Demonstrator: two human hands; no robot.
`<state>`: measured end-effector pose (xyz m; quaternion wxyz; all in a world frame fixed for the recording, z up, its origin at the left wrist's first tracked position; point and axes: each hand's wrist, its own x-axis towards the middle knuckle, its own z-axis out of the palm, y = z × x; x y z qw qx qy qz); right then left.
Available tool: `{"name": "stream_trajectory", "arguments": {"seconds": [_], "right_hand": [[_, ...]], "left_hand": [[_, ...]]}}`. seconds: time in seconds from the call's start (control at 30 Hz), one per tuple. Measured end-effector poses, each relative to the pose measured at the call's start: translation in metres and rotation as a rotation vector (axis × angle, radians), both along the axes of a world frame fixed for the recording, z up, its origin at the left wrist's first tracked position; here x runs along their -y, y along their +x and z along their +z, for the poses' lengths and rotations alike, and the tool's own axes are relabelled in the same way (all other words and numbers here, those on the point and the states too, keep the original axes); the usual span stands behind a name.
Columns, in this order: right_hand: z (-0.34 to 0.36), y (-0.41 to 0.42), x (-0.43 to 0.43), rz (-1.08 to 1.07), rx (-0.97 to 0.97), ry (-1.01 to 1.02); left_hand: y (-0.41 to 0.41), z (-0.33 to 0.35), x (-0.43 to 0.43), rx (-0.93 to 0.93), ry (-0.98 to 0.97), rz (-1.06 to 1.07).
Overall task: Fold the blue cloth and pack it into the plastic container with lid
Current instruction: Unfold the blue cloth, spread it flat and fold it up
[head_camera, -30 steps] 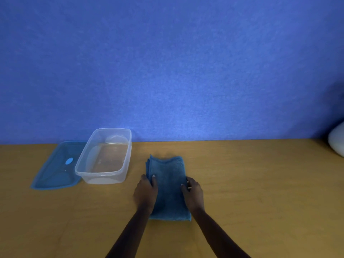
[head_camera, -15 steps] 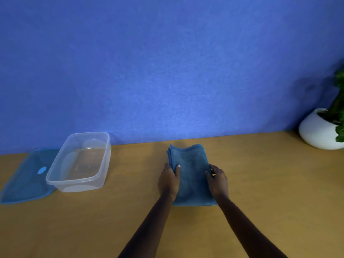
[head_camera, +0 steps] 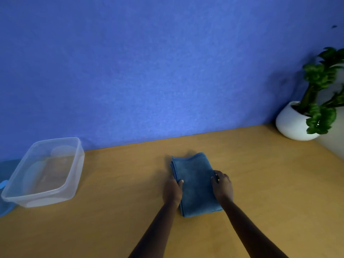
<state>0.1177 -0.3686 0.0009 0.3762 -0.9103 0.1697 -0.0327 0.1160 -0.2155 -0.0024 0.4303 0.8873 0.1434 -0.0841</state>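
The blue cloth (head_camera: 195,185) lies folded into a narrow stack on the wooden table (head_camera: 121,211), near the middle. My left hand (head_camera: 173,190) grips its left edge, thumb on top. My right hand (head_camera: 222,186) holds the right edge the same way. The clear plastic container (head_camera: 74,164) stands open at the far left, with nothing in it. Its blue lid (head_camera: 4,185) lies flat behind and left of it, mostly cut off by the frame edge.
A white pot (head_camera: 292,123) with a green plant (head_camera: 322,94) stands at the back right corner. A blue wall (head_camera: 149,71) runs along the table's far edge.
The view has swung to the right, so the container and lid sit further left and the plant shows. Both hands stay on the cloth's side edges.
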Motion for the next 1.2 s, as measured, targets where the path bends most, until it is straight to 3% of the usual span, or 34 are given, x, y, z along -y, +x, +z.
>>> {"name": "stream_trajectory", "arguments": {"seconds": [0.3,0.57,0.77,0.93,1.07,1.2], "right_hand": [[-0.013,-0.001,0.008,0.002,-0.118,-0.103],[-0.017,-0.024,-0.027,0.265,0.106,-0.522],[-0.011,-0.043,-0.074,0.526,0.221,-0.721],[-0.014,-0.049,-0.115,0.637,0.243,-0.638],[-0.02,-0.043,-0.149,0.795,0.104,-0.478],[-0.021,-0.039,-0.189,0.833,0.109,-0.407]], "left_hand": [[0.003,-0.006,-0.006,-0.048,0.079,-0.019],[-0.021,-0.013,-0.022,0.256,0.588,-0.175],[-0.045,-0.016,-0.061,0.31,0.741,-0.25],[-0.058,-0.012,-0.106,0.304,0.831,-0.212],[-0.065,-0.004,-0.148,0.317,0.88,-0.155],[-0.072,0.008,-0.195,0.301,0.914,-0.099]]}}
